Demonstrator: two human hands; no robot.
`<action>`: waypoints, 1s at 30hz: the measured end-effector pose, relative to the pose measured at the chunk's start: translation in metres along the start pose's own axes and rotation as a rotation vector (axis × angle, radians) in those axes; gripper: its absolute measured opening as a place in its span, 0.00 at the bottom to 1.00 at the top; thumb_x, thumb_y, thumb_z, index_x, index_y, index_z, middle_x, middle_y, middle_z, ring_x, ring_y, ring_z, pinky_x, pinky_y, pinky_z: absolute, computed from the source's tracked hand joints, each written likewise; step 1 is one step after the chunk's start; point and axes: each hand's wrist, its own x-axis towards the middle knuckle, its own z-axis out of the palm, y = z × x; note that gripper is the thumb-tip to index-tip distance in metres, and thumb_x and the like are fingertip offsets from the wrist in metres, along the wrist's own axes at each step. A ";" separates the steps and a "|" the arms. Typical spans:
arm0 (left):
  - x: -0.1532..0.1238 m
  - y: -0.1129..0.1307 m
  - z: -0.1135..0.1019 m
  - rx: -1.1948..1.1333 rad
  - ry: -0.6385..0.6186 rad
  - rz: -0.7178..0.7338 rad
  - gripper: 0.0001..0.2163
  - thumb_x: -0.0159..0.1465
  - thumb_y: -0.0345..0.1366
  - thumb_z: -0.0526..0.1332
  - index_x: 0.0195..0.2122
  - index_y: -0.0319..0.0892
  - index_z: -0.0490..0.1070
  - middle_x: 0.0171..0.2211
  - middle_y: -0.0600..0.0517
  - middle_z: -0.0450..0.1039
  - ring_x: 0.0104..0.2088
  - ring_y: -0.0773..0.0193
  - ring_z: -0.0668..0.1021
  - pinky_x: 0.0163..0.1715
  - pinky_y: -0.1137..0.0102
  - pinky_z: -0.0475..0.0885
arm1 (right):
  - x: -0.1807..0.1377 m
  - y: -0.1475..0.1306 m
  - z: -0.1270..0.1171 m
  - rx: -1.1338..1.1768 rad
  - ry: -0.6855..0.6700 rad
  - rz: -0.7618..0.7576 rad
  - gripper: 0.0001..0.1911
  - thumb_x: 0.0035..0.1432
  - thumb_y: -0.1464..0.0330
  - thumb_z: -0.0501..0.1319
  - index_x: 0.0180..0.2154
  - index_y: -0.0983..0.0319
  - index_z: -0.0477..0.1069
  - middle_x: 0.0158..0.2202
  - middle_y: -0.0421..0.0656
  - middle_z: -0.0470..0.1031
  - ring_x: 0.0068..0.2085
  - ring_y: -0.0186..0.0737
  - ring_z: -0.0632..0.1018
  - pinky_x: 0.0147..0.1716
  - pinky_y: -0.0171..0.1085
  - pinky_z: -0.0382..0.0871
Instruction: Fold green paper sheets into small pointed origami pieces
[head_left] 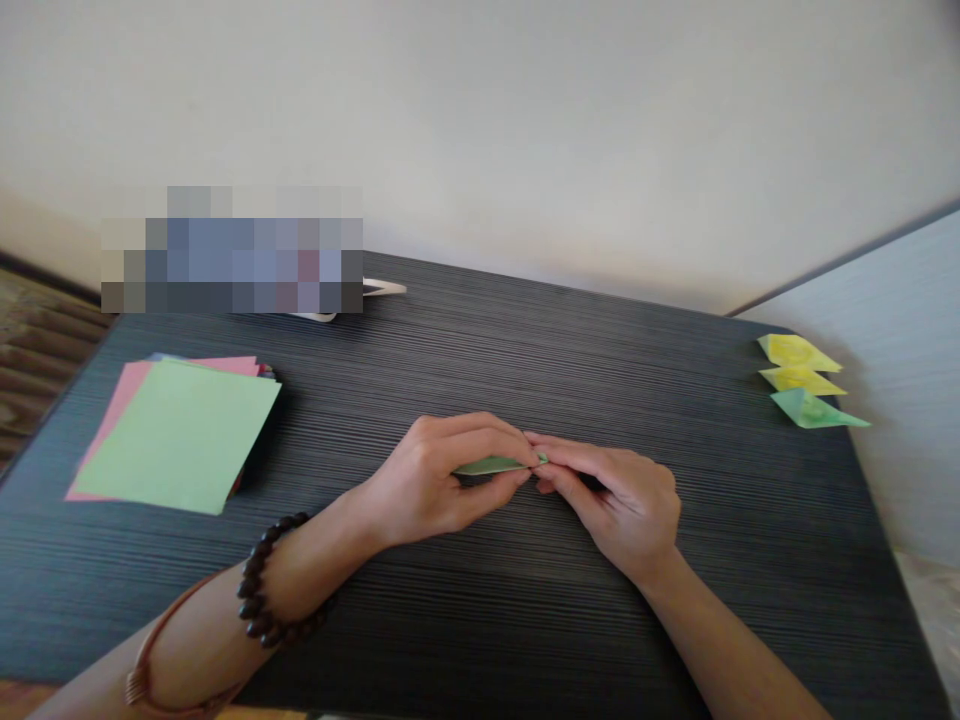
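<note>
Near the middle of the dark table, my left hand [450, 475] pinches a narrow piece of folded green paper [491, 466], with most of it covered by the fingers. My right hand [622, 495] meets it from the right, thumb and forefinger closed on the paper's small right-hand end. The fingertips of both hands almost touch. How the paper is folded inside the grip is hidden.
A stack of square paper with a green sheet [180, 435] on top of a pink one [124, 400] lies at the left. Two yellow folded paper pieces [801, 352] and a green folded piece [814, 408] sit by the right edge of the dark table [465, 620]. A blurred-out object [240, 250] stands at the back left.
</note>
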 end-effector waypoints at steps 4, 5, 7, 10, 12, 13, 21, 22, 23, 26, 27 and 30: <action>0.001 0.007 -0.001 -0.056 0.026 -0.128 0.04 0.59 0.27 0.62 0.35 0.40 0.74 0.35 0.51 0.78 0.36 0.67 0.79 0.37 0.75 0.74 | -0.001 0.002 0.000 0.031 -0.035 -0.047 0.10 0.57 0.75 0.61 0.41 0.58 0.74 0.40 0.39 0.80 0.35 0.37 0.82 0.31 0.32 0.78; 0.002 0.008 -0.001 -0.063 0.035 -0.164 0.04 0.59 0.27 0.62 0.35 0.40 0.74 0.33 0.52 0.78 0.35 0.68 0.79 0.36 0.75 0.74 | -0.002 0.002 0.000 0.038 -0.038 -0.054 0.11 0.57 0.75 0.61 0.41 0.58 0.74 0.40 0.40 0.80 0.35 0.37 0.82 0.31 0.32 0.78; 0.002 0.010 -0.001 -0.065 0.055 -0.227 0.03 0.59 0.28 0.63 0.34 0.40 0.75 0.31 0.54 0.78 0.32 0.69 0.79 0.35 0.77 0.73 | -0.002 0.001 0.000 0.037 -0.034 -0.057 0.10 0.57 0.75 0.61 0.41 0.59 0.73 0.40 0.40 0.80 0.36 0.37 0.82 0.31 0.32 0.77; 0.002 0.011 0.000 -0.078 0.112 -0.297 0.04 0.57 0.30 0.65 0.34 0.40 0.74 0.31 0.55 0.79 0.31 0.71 0.79 0.34 0.80 0.72 | -0.001 -0.001 0.001 0.022 -0.025 -0.034 0.08 0.56 0.74 0.62 0.39 0.59 0.74 0.39 0.40 0.81 0.33 0.36 0.82 0.28 0.31 0.76; 0.002 0.012 0.001 -0.101 0.145 -0.333 0.06 0.56 0.31 0.66 0.34 0.40 0.74 0.32 0.55 0.79 0.31 0.71 0.79 0.34 0.81 0.72 | 0.000 -0.002 0.001 0.036 -0.020 -0.014 0.07 0.56 0.74 0.62 0.38 0.59 0.74 0.39 0.41 0.81 0.30 0.34 0.82 0.26 0.31 0.75; 0.002 0.012 0.001 -0.111 0.150 -0.356 0.06 0.55 0.31 0.66 0.34 0.40 0.74 0.32 0.55 0.78 0.32 0.72 0.79 0.34 0.81 0.72 | -0.001 -0.002 0.001 0.047 -0.020 -0.004 0.07 0.56 0.74 0.63 0.38 0.59 0.74 0.39 0.41 0.81 0.28 0.33 0.81 0.26 0.31 0.75; 0.004 0.011 0.001 -0.164 0.068 -0.515 0.07 0.57 0.36 0.66 0.36 0.41 0.75 0.31 0.56 0.78 0.29 0.72 0.77 0.30 0.79 0.70 | -0.004 0.000 0.001 0.176 0.049 0.175 0.08 0.54 0.76 0.63 0.36 0.59 0.74 0.41 0.41 0.80 0.26 0.32 0.80 0.26 0.32 0.74; 0.004 0.010 0.000 -0.173 0.049 -0.535 0.07 0.58 0.37 0.65 0.36 0.42 0.75 0.30 0.55 0.78 0.28 0.72 0.76 0.29 0.79 0.70 | -0.004 0.000 0.001 0.186 0.062 0.195 0.09 0.54 0.76 0.63 0.36 0.58 0.75 0.42 0.41 0.80 0.26 0.32 0.80 0.26 0.32 0.74; 0.004 0.010 0.000 -0.188 0.030 -0.556 0.08 0.58 0.38 0.65 0.36 0.42 0.76 0.29 0.55 0.78 0.26 0.72 0.76 0.27 0.78 0.69 | -0.004 0.000 0.001 0.191 0.068 0.208 0.09 0.54 0.76 0.63 0.36 0.58 0.75 0.42 0.41 0.80 0.26 0.31 0.79 0.26 0.32 0.74; 0.003 0.010 0.000 -0.259 0.014 -0.611 0.09 0.59 0.40 0.64 0.36 0.41 0.76 0.27 0.55 0.78 0.25 0.71 0.76 0.26 0.78 0.70 | -0.004 0.000 0.003 0.196 0.069 0.214 0.10 0.54 0.76 0.63 0.37 0.58 0.75 0.41 0.40 0.80 0.24 0.29 0.78 0.25 0.31 0.74; 0.003 0.010 0.000 -0.289 0.013 -0.624 0.09 0.59 0.40 0.64 0.36 0.41 0.76 0.27 0.54 0.78 0.25 0.71 0.76 0.27 0.78 0.71 | -0.004 0.001 0.003 0.194 0.069 0.210 0.11 0.54 0.76 0.63 0.38 0.58 0.75 0.40 0.40 0.80 0.24 0.29 0.78 0.25 0.31 0.74; 0.004 0.012 -0.001 -0.399 0.013 -0.656 0.10 0.59 0.39 0.64 0.39 0.40 0.75 0.30 0.53 0.79 0.26 0.71 0.77 0.27 0.79 0.72 | -0.003 0.002 0.003 0.146 0.069 0.147 0.12 0.54 0.77 0.63 0.39 0.58 0.74 0.38 0.40 0.81 0.24 0.29 0.78 0.25 0.31 0.74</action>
